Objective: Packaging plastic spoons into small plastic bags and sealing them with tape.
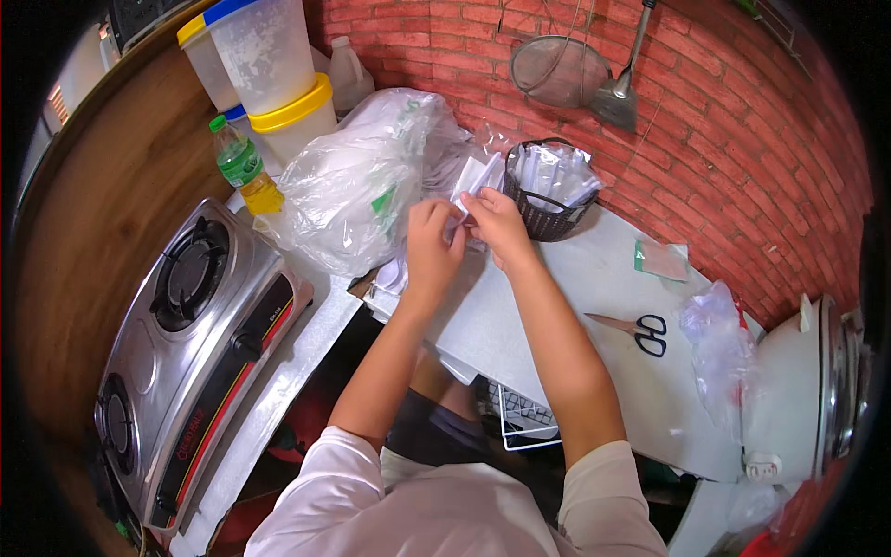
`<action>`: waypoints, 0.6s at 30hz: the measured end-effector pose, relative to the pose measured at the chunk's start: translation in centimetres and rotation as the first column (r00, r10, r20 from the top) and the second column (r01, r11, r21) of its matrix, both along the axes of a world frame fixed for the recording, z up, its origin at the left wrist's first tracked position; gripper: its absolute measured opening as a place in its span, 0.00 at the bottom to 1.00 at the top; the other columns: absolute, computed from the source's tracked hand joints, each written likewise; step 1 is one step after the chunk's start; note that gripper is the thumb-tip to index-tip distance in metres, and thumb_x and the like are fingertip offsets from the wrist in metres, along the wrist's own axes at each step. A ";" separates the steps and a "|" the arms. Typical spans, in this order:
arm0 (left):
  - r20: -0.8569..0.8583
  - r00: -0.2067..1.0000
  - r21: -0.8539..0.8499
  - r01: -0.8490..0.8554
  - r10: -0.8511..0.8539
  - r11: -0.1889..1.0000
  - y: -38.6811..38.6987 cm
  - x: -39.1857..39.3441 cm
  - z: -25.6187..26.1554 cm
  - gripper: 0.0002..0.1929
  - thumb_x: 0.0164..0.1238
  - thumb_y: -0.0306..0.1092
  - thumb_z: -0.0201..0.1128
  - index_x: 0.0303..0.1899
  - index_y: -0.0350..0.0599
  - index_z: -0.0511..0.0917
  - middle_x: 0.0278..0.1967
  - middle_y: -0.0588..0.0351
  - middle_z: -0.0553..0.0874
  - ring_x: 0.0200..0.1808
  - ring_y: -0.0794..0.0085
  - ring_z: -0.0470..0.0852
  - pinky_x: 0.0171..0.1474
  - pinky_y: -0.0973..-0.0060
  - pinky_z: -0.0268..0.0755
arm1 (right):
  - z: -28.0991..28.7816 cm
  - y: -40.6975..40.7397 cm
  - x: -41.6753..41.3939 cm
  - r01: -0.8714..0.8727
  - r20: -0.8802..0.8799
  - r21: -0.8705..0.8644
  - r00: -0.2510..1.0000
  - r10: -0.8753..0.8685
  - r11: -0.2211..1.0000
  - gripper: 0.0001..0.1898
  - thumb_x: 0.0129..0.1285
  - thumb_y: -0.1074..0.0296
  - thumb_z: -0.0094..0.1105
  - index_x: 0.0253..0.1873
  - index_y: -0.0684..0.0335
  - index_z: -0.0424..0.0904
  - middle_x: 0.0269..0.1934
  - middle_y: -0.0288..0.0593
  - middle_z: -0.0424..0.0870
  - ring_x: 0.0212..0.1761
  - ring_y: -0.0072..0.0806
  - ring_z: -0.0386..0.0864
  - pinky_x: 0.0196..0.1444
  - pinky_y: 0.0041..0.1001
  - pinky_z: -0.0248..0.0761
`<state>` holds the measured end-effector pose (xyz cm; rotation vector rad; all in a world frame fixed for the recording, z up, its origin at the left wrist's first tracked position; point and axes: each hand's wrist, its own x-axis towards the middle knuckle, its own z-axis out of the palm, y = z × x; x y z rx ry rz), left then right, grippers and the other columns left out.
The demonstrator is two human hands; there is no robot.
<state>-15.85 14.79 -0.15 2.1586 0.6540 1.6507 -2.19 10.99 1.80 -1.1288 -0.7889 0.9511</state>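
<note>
My left hand (433,233) and my right hand (498,221) meet over the white table (480,313), with their fingertips together. Between them they pinch a thin white packet (473,175), perhaps folded paper in clear plastic; its lower end is hidden by my fingers. Just right of my right hand stands a dark woven basket (553,224), filled with several white items in clear wrappers (550,174). A large translucent plastic bag (355,188) bulges to the left of my left hand. Some white pieces (391,277) lie below that bag, partly covered.
Scissors (644,333) with dark handles lie at the right, below a small clear packet (661,260). Further right are a crumpled plastic bag (717,341) and a white rice cooker (783,390). A two-burner gas stove (209,334), a bottle (243,167) and plastic tubs (268,63) stand left.
</note>
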 end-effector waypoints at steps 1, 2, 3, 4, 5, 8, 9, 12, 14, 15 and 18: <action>-0.037 0.999 -0.005 0.020 -0.020 1.000 -0.6 -0.3 -0.1 0.10 0.59 0.18 0.72 0.42 0.38 0.83 0.49 0.49 0.86 0.53 0.49 0.84 0.59 0.57 0.76 | -0.4 0.1 0.1 -0.024 0.013 0.028 1.000 0.023 0.999 0.13 0.81 0.64 0.66 0.58 0.68 0.82 0.41 0.38 0.89 0.42 0.22 0.86 0.41 0.27 0.81; -0.047 0.998 -0.011 0.037 -0.038 0.999 -0.9 -0.5 -0.4 0.10 0.59 0.19 0.73 0.42 0.39 0.83 0.50 0.50 0.86 0.54 0.51 0.84 0.61 0.58 0.76 | -0.8 0.1 0.4 -0.017 0.014 0.024 1.000 0.017 1.000 0.13 0.81 0.64 0.66 0.58 0.68 0.82 0.41 0.38 0.89 0.42 0.22 0.86 0.41 0.27 0.81; -0.048 0.998 -0.017 0.040 -0.041 0.999 -1.3 -1.0 -0.5 0.10 0.59 0.19 0.73 0.42 0.39 0.83 0.50 0.50 0.86 0.54 0.51 0.84 0.61 0.58 0.76 | -0.9 0.0 0.2 -0.020 0.033 0.048 0.999 0.019 0.999 0.12 0.81 0.65 0.66 0.58 0.68 0.83 0.42 0.38 0.90 0.43 0.21 0.86 0.41 0.27 0.80; -0.040 0.993 -0.028 0.107 -0.108 0.994 -1.8 -1.5 -0.6 0.10 0.60 0.19 0.74 0.41 0.39 0.84 0.49 0.50 0.85 0.54 0.53 0.84 0.60 0.61 0.76 | -0.9 -0.3 0.1 -0.021 0.052 0.073 0.998 0.017 0.997 0.12 0.80 0.67 0.67 0.59 0.68 0.83 0.43 0.38 0.90 0.43 0.21 0.85 0.42 0.26 0.79; -0.030 0.984 -0.039 0.177 -0.178 0.984 -2.3 -1.8 -0.6 0.09 0.61 0.20 0.74 0.41 0.39 0.84 0.48 0.50 0.85 0.54 0.56 0.84 0.60 0.63 0.76 | -0.8 -0.7 0.3 -0.013 0.051 0.068 0.999 0.009 0.998 0.12 0.80 0.67 0.67 0.59 0.68 0.83 0.43 0.38 0.90 0.43 0.21 0.85 0.42 0.26 0.79; 0.185 0.929 -0.293 0.365 -0.322 0.884 -3.8 -2.3 -0.8 0.10 0.71 0.24 0.72 0.50 0.39 0.83 0.53 0.53 0.83 0.51 0.65 0.85 0.54 0.67 0.82 | 0.1 -3.5 1.3 -0.165 0.174 0.082 0.973 0.149 0.983 0.13 0.79 0.69 0.68 0.61 0.70 0.84 0.50 0.41 0.93 0.48 0.19 0.86 0.49 0.24 0.78; 0.317 0.891 -0.403 0.437 -0.325 0.804 -4.1 -2.0 -1.0 0.12 0.75 0.26 0.71 0.55 0.39 0.81 0.54 0.54 0.83 0.51 0.70 0.85 0.52 0.70 0.83 | 0.6 -5.0 1.8 -0.146 0.174 0.075 0.976 0.131 0.986 0.13 0.79 0.69 0.68 0.61 0.70 0.84 0.50 0.41 0.93 0.48 0.19 0.86 0.49 0.24 0.78; 0.447 0.821 -0.521 0.561 -0.354 0.643 -5.3 -1.2 0.4 0.20 0.82 0.35 0.68 0.67 0.40 0.75 0.57 0.55 0.82 0.53 0.74 0.83 0.52 0.73 0.81 | 1.7 -9.9 2.8 -0.155 0.367 -0.010 0.919 0.148 0.988 0.16 0.78 0.68 0.69 0.62 0.73 0.85 0.52 0.42 0.93 0.52 0.23 0.88 0.56 0.28 0.80; 0.486 0.770 -0.592 0.638 -0.413 0.493 -6.4 -0.3 2.3 0.20 0.86 0.42 0.66 0.67 0.40 0.78 0.55 0.57 0.85 0.50 0.77 0.84 0.49 0.76 0.80 | 1.5 -13.9 4.0 -0.150 0.343 -0.088 0.924 0.171 0.985 0.17 0.78 0.68 0.70 0.63 0.74 0.85 0.52 0.43 0.93 0.53 0.24 0.88 0.57 0.29 0.81; 0.487 0.762 -0.594 0.648 -0.428 0.477 -6.4 0.4 2.1 0.20 0.86 0.42 0.66 0.67 0.40 0.78 0.55 0.57 0.85 0.50 0.77 0.84 0.49 0.76 0.80 | 1.6 -15.9 4.6 -0.165 0.320 -0.155 0.924 0.208 0.974 0.18 0.78 0.68 0.70 0.64 0.74 0.84 0.53 0.43 0.93 0.53 0.25 0.89 0.58 0.29 0.81; 0.351 0.711 -0.688 0.637 -0.610 0.347 -7.9 3.2 1.1 0.12 0.84 0.41 0.69 0.55 0.42 0.87 0.40 0.63 0.91 0.40 0.81 0.85 0.45 0.79 0.77 | 1.1 -22.1 6.5 -0.098 0.305 -0.271 0.935 0.182 0.958 0.20 0.77 0.68 0.71 0.66 0.75 0.83 0.53 0.45 0.92 0.54 0.26 0.89 0.60 0.30 0.82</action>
